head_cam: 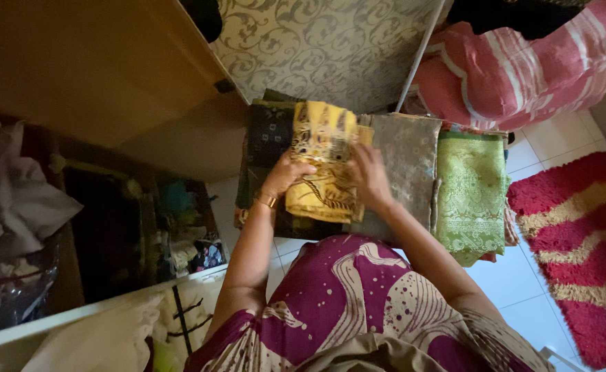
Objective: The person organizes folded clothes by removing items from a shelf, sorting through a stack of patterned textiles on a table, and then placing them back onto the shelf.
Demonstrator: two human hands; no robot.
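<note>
Head view, looking down over a person in a magenta-and-cream patterned garment.

Item 1: yellow patterned cloth [325,165], folded, centre of the frame, topmost on a row of folded fabrics on the floor. Mustard ground with dark brown motifs.

Item 2: left hand [286,173], gold bracelet at the wrist, lying on the left edge of the yellow cloth. Fingers [301,167] curl over the fabric and press it; whether they pinch an edge cannot be told.

Item 3: right hand [367,173], flat on the cloth's right edge, fingers spread and extended, pressing down, gripping nothing.

Item 4: dark folded cloth [267,138], just left of and under the yellow one.

Item 5: grey-brown folded cloth [408,165], touching the yellow cloth on the right and partly beneath it.

Item 6: green patterned cloth [472,189], further right, beside the grey-brown one.

Item 7: red-and-cream rug [582,241], right edge of the frame, on the white tiled floor [523,289].

Item 8: open wardrobe [110,227], left of the frame, crowded with garments.

Item 9: pink striped bedding [523,69], upper right.

Handling note: smoothing reads best with both palms flat, moving outward from the middle and keeping the folded edges square with the stack beneath, so the cloths below are not dragged askew.
</note>
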